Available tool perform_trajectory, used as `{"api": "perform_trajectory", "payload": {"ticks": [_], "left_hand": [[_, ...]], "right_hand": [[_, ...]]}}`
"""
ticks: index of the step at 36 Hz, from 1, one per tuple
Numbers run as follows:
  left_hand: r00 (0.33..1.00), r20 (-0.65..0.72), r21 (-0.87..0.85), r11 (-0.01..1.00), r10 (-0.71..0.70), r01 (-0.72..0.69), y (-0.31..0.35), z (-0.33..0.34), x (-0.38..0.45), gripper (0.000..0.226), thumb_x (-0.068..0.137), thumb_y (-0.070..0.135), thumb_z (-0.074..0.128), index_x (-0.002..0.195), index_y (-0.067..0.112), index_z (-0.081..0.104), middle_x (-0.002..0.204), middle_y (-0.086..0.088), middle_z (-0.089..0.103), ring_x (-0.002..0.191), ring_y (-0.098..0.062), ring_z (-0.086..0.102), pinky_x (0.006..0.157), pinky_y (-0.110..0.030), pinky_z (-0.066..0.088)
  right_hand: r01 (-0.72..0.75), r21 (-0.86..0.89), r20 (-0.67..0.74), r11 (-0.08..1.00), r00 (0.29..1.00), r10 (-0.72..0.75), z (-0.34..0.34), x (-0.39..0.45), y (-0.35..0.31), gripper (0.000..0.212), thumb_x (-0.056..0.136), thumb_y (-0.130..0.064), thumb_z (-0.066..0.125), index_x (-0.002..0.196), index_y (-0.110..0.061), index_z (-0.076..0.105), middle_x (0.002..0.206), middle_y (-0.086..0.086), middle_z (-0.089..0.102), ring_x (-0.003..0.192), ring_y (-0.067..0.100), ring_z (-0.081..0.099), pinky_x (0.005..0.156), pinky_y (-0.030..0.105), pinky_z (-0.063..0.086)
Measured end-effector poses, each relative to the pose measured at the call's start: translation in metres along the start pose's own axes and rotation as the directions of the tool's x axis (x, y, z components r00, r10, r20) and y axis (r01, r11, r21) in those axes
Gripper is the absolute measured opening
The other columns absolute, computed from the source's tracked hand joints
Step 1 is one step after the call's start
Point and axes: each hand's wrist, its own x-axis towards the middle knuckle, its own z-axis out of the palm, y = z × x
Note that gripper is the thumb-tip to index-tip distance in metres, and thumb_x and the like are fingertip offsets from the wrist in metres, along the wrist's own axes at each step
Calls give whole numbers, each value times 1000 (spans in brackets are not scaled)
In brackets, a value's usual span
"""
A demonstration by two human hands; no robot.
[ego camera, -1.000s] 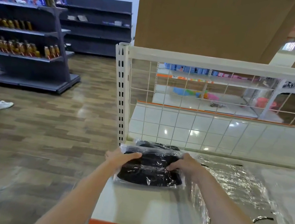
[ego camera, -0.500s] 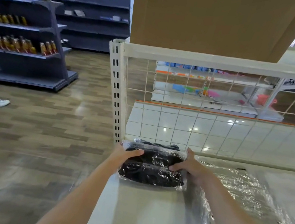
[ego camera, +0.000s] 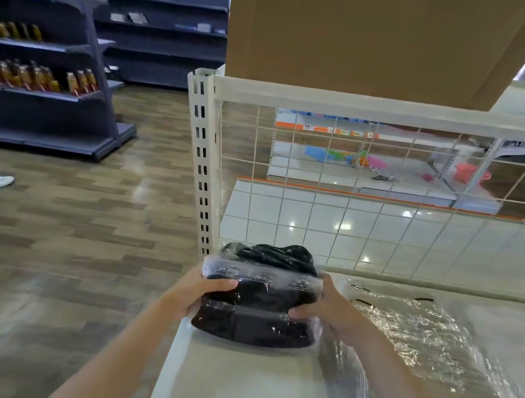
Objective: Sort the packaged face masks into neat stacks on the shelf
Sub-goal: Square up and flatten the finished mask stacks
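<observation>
I see my left hand point(ego camera: 195, 291) and right hand point(ego camera: 327, 308) gripping the ends of a pack of masks point(ego camera: 257, 305) — black cloth in crinkled clear wrap — at the shelf's point(ego camera: 243, 386) back left corner, possibly atop another pack point(ego camera: 274, 254).

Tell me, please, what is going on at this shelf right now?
A person is tidying packs of black face masks on a white shelf. Both hands hold the stack of packs at the shelf's left end, near the wire grid back: the left hand has its grip on the left side, the right hand on the right. More clear plastic packaging lies spread to the right, not yet sorted.
</observation>
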Motion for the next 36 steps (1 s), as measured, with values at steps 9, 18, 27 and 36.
{"api": "perform_trajectory", "payload": {"ticks": [9, 18, 27, 36], "left_hand": [[916, 33, 167, 901, 401, -400, -23, -7, -47, 97, 49, 43, 89, 131, 20, 42, 126, -1, 60, 117, -11, 57, 91, -21, 48], [922, -228, -38, 944, 311, -328, -38, 12, -69, 110, 42, 79, 73, 131, 22, 41, 131, -4, 52, 121, -22, 50, 108, -46, 36], [915, -290, -3, 956, 279, -292, -38, 18, -75, 76, 79, 67, 55, 129, 10, 52, 130, -19, 54, 121, -38, 51, 103, -62, 35], [941, -219, -34, 962, 258, -272, -47, 18, -78, 94, 61, 77, 65, 123, 7, 53, 125, -21, 56, 116, -37, 54, 104, -59, 37]], "right_hand": [[390, -38, -31, 920, 920, -392, 21, -45, 30, 129, 54, -23, 87, 145, -36, -4, 132, -23, 36, 110, -16, 51, 83, 4, 44], [372, -75, -25, 925, 927, -374, 27, -59, 48, 134, 54, -12, 87, 138, -48, -12, 139, -12, 32, 118, -5, 47, 102, 31, 44], [425, 59, -39, 903, 905, -424, 34, -61, 51, 130, 61, -3, 83, 142, -44, -10, 143, -12, 36, 121, 7, 54, 87, 17, 49], [364, -62, -43, 929, 929, -367, 36, -64, 53, 128, 64, -8, 84, 142, -47, -10, 129, -33, 28, 119, -3, 46, 103, 27, 40]]}}
